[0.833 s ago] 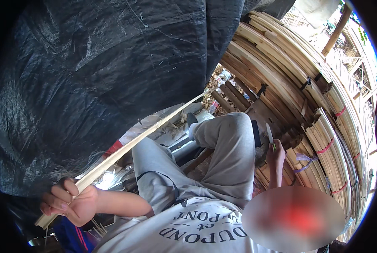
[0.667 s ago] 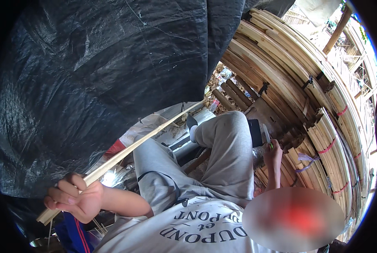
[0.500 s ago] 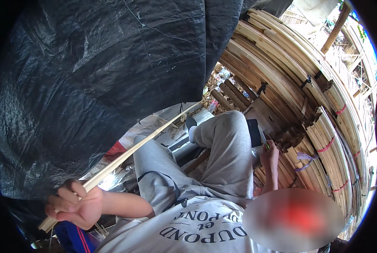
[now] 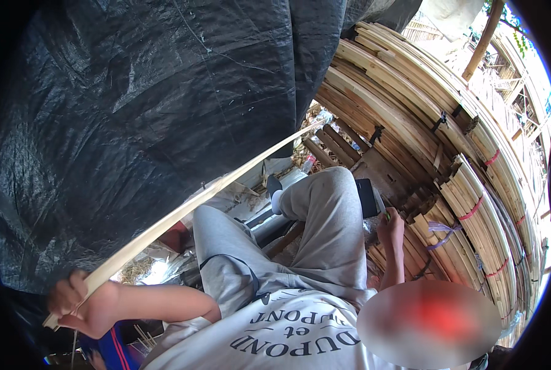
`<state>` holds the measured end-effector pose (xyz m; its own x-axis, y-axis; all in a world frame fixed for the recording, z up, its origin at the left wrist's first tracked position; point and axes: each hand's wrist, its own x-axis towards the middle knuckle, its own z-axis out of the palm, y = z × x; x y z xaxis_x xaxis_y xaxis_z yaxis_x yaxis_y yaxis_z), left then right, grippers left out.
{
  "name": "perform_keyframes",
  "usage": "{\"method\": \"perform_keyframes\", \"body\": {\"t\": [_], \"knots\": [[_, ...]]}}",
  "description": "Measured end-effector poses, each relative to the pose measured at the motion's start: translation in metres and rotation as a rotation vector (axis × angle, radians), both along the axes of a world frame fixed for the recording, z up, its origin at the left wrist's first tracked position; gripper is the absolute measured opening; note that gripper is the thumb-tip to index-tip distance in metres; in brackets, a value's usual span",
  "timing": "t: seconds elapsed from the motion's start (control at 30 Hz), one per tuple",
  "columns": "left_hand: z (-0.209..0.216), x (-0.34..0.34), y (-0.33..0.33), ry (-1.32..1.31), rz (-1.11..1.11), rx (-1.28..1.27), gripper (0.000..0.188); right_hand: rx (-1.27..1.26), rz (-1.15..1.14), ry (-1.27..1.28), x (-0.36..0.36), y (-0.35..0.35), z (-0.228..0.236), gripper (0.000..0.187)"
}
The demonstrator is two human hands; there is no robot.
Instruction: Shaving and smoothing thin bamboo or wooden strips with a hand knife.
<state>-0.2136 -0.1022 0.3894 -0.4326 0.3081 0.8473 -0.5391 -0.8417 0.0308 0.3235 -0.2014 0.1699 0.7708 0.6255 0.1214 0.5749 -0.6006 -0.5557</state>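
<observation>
My left hand (image 4: 85,303), at the lower left, is closed round the near end of a long pale wooden strip (image 4: 186,206). The strip slants up across the view, over my left leg and in front of the black tarp, and narrows toward its far end. My right hand (image 4: 391,229) is beside my right knee, its fingers wrapped round a knife (image 4: 379,200). A narrow grey blade and a bit of green handle show; my fingers hide the rest. Next to the blade, a flat black pad (image 4: 366,198) lies against the knee.
A black tarp (image 4: 146,111) hangs over the left and top. Stacked wooden strips (image 4: 405,98) fill the right, some in tied bundles (image 4: 479,209). Dark bars (image 4: 337,145) and a plastic bottle (image 4: 309,163) lie beyond my knees. Blue cloth with red stripes (image 4: 112,348) is at lower left.
My left hand has moved slightly left with the strip, and the strip's far end now reaches farther up and right. My right hand stays beside the knee. The whole view has shifted a little.
</observation>
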Motion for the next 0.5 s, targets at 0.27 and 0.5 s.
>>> {"method": "perform_keyframes", "body": {"t": [0.27,0.5], "knots": [[-0.061,0.134,0.037,-0.034,-0.079,-0.179,0.024,0.050,0.002,-0.029,0.000,-0.009,0.004,0.016],[-0.052,0.130,0.032,-0.105,0.008,-0.076,0.025,0.057,-0.069,-0.017,0.005,-0.036,0.004,0.017]]}}
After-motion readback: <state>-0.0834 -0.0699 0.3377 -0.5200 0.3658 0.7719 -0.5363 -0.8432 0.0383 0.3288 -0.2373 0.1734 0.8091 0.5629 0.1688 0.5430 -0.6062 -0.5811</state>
